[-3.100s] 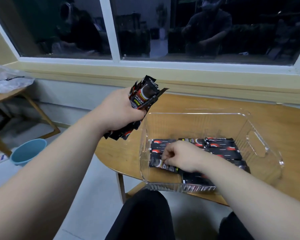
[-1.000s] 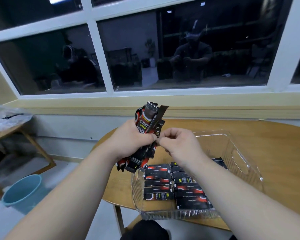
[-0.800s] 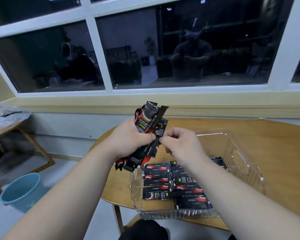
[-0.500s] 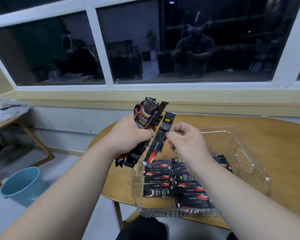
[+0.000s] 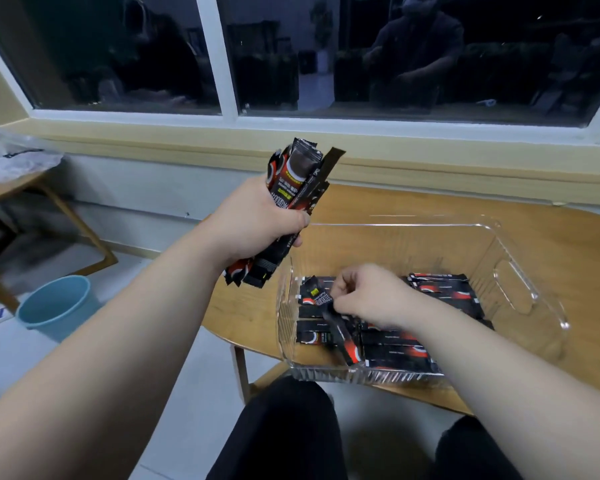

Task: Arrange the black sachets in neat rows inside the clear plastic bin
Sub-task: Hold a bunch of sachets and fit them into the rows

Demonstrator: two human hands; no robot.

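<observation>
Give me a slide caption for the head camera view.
Right hand lowers one sachet into the clear bin; left hand grips the bundle.

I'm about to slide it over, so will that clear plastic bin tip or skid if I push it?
The clear plastic bin probably skids: its flat base sits on the smooth wooden table. Tipping seems unlikely, since it is wide, with flat sachets low inside.

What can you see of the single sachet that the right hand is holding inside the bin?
The single sachet is a long, narrow black packet of glossy foil-like material, with a small yellow label near its far end and a red-and-white mark near its near end. The right hand pinches it about the middle. It lies tilted, crossing diagonally over the flat sachets already laid in rows in the clear plastic bin, near the bin's left wall, not yet lined up with them.
</observation>
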